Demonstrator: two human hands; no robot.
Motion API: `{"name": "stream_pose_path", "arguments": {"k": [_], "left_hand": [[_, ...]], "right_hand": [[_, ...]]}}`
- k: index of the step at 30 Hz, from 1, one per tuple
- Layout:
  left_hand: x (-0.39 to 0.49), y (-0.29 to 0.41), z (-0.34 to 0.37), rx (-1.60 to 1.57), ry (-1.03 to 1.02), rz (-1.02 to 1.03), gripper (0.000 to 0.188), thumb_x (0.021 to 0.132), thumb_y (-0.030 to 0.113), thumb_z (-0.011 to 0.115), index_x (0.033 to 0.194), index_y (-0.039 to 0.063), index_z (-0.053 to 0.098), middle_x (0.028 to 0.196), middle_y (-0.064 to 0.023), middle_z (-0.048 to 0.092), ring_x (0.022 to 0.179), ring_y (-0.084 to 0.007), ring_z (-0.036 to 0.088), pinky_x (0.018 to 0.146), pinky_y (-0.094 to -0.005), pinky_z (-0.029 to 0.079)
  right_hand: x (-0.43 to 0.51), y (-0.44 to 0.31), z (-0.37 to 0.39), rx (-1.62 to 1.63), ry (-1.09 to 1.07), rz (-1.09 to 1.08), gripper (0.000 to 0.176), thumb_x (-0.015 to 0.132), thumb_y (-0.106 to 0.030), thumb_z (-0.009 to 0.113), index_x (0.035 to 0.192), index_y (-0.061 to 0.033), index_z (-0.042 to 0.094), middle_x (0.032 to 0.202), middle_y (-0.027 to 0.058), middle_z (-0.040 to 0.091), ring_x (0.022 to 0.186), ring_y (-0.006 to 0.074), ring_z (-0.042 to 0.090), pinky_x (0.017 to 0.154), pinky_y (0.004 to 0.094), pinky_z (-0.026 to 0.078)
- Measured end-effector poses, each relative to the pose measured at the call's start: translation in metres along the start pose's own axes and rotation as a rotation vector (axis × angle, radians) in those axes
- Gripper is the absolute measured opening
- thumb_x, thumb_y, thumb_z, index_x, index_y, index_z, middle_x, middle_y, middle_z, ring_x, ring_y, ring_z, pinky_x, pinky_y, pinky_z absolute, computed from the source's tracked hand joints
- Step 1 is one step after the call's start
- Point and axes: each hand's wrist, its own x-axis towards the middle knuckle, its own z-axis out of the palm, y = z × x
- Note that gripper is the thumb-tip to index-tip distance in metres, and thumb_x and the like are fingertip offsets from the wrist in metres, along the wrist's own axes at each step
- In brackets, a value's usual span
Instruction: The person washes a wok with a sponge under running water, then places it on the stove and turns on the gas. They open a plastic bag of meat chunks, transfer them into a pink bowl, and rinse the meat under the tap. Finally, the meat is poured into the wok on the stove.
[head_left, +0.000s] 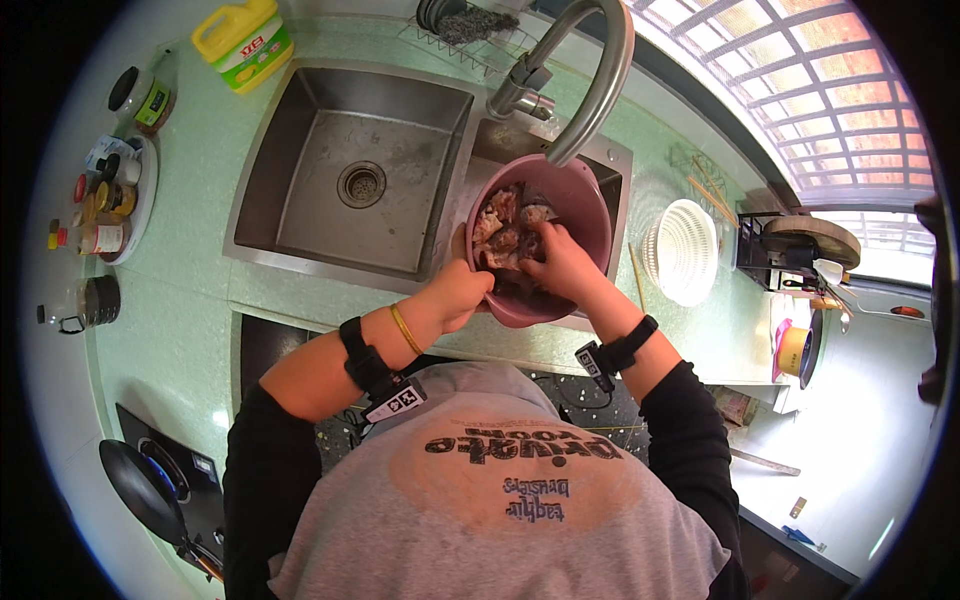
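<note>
A pink plastic basin (589, 206) is tilted over the smaller right bowl of a stainless steel sink, under the curved faucet (600, 82). Chunks of raw meat (504, 236) lie in it, mostly on its left side. My left hand (469, 289) grips the basin's left rim, thumb over the edge. Inside the basin, my right hand (559, 262) has its bent fingers on the meat; whether they hold a piece is hidden. No running water shows at the faucet's mouth.
The larger sink bowl (367, 195) is on the left. A white plastic colander (681, 251) stands right of the sink, near chopsticks (712, 201). A yellow-green detergent jug (246, 46) is behind, a tray (146, 202) of condiments far left. A black wok (142, 491) sits on the stove, lower left.
</note>
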Motion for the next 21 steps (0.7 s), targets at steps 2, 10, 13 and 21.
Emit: {"name": "stream_pose_path", "arguments": {"k": [2, 10, 13, 21], "left_hand": [[0.002, -0.001, 0.001, 0.025, 0.011, -0.005, 0.038, 0.082, -0.004, 0.046, 0.119, -0.005, 0.050, 0.114, -0.0145, 0.058, 0.100, -0.0278, 0.061, 0.084, -0.0442, 0.053], [0.029, -0.009, 0.001, 0.048, -0.083, -0.142, 0.046, 0.080, -0.005, 0.044, 0.125, -0.001, 0.045, 0.111, -0.0120, 0.060, 0.100, -0.0284, 0.062, 0.085, -0.0459, 0.054], [0.040, -0.017, 0.009, -0.049, -0.202, -0.186, 0.051, 0.079, -0.008, 0.040, 0.129, -0.004, 0.041, 0.122, -0.0201, 0.055, 0.106, -0.0304, 0.060, 0.089, -0.0461, 0.053], [0.049, -0.033, 0.026, -0.157, -0.423, -0.253, 0.060, 0.081, -0.007, 0.034, 0.140, -0.001, 0.027, 0.136, -0.0223, 0.043, 0.121, -0.0330, 0.051, 0.101, -0.0482, 0.047]], "right_hand": [[0.000, 0.002, 0.001, -0.016, 0.048, 0.076, 0.063, 0.076, -0.020, 0.068, 0.127, 0.0049, 0.040, 0.119, 0.0271, 0.047, 0.107, 0.0429, 0.053, 0.092, 0.0428, 0.045], [-0.007, -0.002, 0.000, -0.184, 0.147, -0.089, 0.079, 0.075, -0.035, 0.073, 0.140, -0.0151, 0.033, 0.143, 0.0193, 0.031, 0.129, 0.0427, 0.035, 0.097, 0.0600, 0.037], [-0.010, -0.007, -0.004, -0.378, -0.024, -0.095, 0.088, 0.069, -0.053, 0.073, 0.144, -0.0372, 0.030, 0.155, 0.0076, 0.016, 0.138, 0.0458, 0.019, 0.095, 0.0731, 0.028], [-0.020, 0.014, -0.023, -0.556, -0.348, -0.037, 0.088, 0.069, -0.054, 0.073, 0.144, -0.0428, 0.028, 0.157, 0.0031, 0.014, 0.138, 0.0468, 0.019, 0.092, 0.0745, 0.033]]}}
